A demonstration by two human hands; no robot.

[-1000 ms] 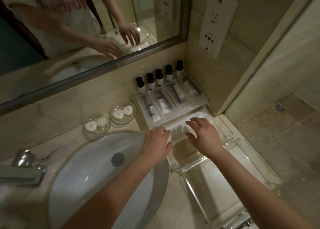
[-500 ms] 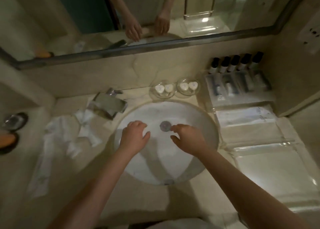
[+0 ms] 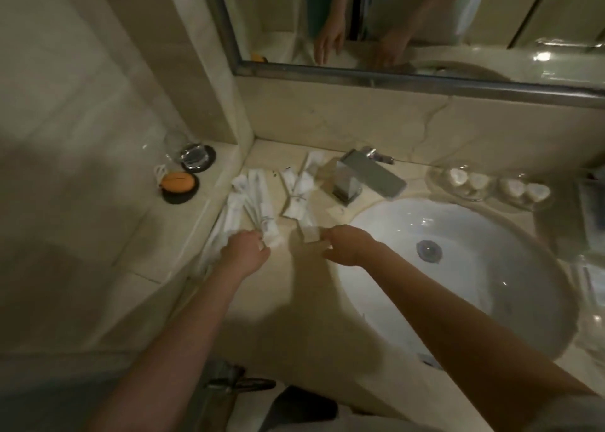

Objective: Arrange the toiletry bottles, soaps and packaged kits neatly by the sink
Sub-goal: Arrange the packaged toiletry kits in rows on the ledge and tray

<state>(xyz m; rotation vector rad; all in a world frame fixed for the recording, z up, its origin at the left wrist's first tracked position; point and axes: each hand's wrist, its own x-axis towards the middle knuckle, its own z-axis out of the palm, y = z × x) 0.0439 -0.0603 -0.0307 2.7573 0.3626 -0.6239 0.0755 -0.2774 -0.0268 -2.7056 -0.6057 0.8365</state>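
We are reaching with both hands over the counter (image 3: 288, 287) left of the sink (image 3: 458, 268): our left hand (image 3: 244, 251) is closing on the near end of the white packaged kits (image 3: 252, 202), and our right hand (image 3: 347, 245) is pinching a small white packet (image 3: 309, 232). Farther back, more white packets (image 3: 299, 186) are lying beside the faucet (image 3: 363, 176), and the soaps (image 3: 497, 186) are sitting in clear dishes (image 3: 438, 183) right of it

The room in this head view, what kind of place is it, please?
Most likely a hotel bathroom: a white sink set in a marble counter under a wall mirror, with wrapped kits and small soaps in glass dishes.
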